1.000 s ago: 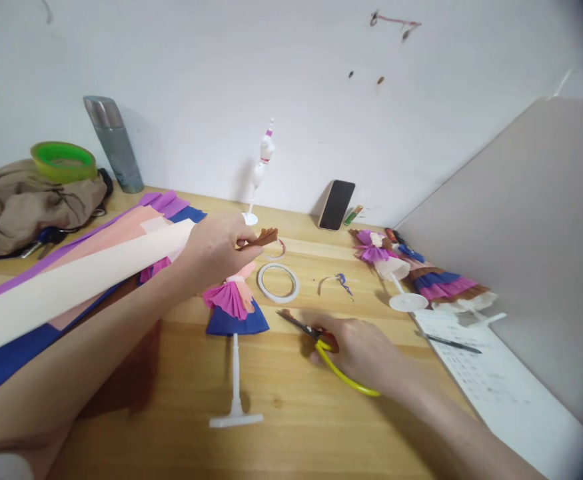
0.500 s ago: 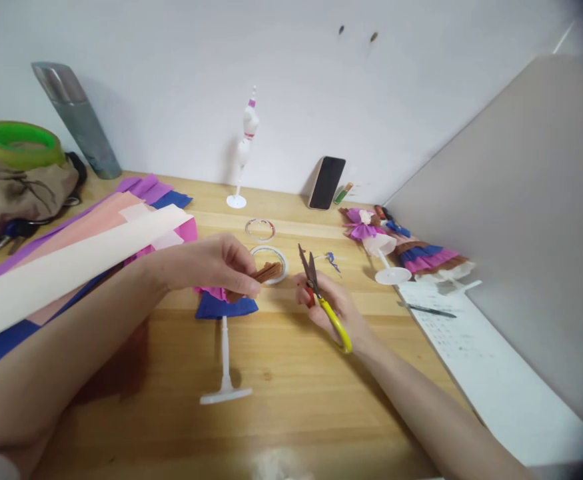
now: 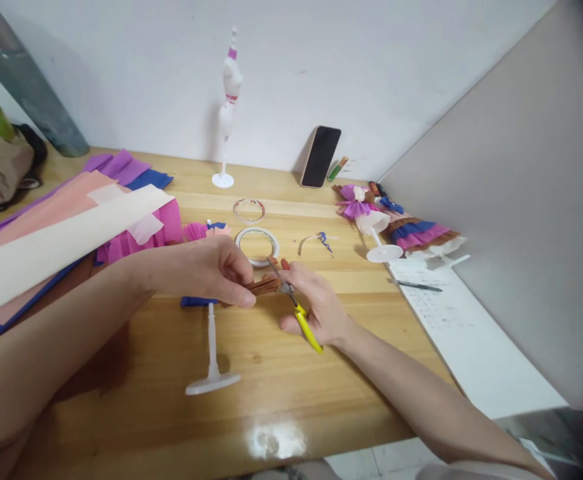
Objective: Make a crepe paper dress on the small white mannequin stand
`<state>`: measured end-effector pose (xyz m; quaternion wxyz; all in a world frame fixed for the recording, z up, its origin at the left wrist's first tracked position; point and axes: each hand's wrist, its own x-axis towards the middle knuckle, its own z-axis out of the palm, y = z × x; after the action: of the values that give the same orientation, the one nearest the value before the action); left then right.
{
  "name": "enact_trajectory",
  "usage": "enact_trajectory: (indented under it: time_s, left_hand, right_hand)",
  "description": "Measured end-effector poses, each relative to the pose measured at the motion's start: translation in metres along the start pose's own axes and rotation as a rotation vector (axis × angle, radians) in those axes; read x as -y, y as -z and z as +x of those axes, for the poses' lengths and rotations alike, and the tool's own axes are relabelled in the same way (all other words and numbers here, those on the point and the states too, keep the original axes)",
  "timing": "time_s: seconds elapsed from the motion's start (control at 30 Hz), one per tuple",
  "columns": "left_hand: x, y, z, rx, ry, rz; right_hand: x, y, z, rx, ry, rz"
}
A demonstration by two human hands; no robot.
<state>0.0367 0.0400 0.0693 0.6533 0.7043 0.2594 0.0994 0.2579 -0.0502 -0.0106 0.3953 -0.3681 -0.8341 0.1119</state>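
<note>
Between the thumb and fingers of my left hand (image 3: 221, 270) is a folded, pleated strip of brown crepe paper (image 3: 265, 287). My right hand (image 3: 321, 303) grips a pair of scissors with yellow handles (image 3: 308, 328), their blades at the strip's right end. A small brown piece shows by the blade tips. Below my left hand lies a white doll stand (image 3: 212, 353) with a blue paper skirt (image 3: 196, 302), mostly hidden by the hand. Just beyond the hands rests a roll of white tape (image 3: 244, 243).
Coloured crepe sheets (image 3: 61, 247) lie at left, near a bottle (image 3: 36, 93). A white mannequin (image 3: 230, 87) and a phone (image 3: 321, 157) stand at the back. Paper-dressed figures (image 3: 421, 233) lie at right, above a white sheet (image 3: 451, 320) with a pen (image 3: 418, 286). A beaded ring (image 3: 249, 211) sits mid-table.
My right hand has brought the scissors left to the brown strip, and the blades have closed in on its end. The view has tilted down and shifted slightly right.
</note>
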Motion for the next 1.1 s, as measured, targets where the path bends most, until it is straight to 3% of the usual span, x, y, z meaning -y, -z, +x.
enact_trajectory:
  time_s: [0.1,0.7,1.1]
  left_hand:
    - [-0.0003,0.0011,0.0011,0.219,0.058,0.211]
    - [0.0013,0.0068,0.0027,0.340,0.026,0.319]
    - [0.0008,0.0055,0.0021,0.338,0.038,0.306]
  right_hand:
    - [0.0021,0.0008,0.0006,-0.004,-0.005,-0.033]
    - [0.0005,-0.0001,-0.0034,-0.032,0.021,-0.105]
    - [0.0080,0.0026,0.0004,-0.058,0.068,-0.155]
